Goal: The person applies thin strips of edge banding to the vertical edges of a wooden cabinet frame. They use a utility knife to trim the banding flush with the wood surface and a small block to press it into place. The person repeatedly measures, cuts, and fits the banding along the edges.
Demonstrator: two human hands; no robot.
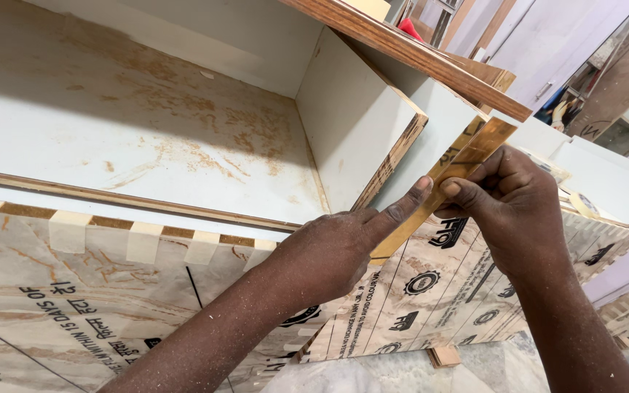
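Note:
My left hand (343, 247) presses its forefinger against a narrow golden-brown laminate strip (475, 153) that lies along the edge of a white cabinet panel (431, 120). My right hand (511, 200) pinches the same strip between thumb and fingers, just to the right of my left fingertip. The strip runs diagonally from under my left hand up to the panel's top corner. Both hands touch the strip; its lower end is hidden behind my left hand.
A white open cabinet box (147, 124) with sawdust stains fills the upper left. Marble-patterned laminate sheets with printed protective film (89, 306) cover the front faces, held by several tape pieces (67, 229). A small wood offcut (444, 355) lies below. White doors (547, 44) stand behind.

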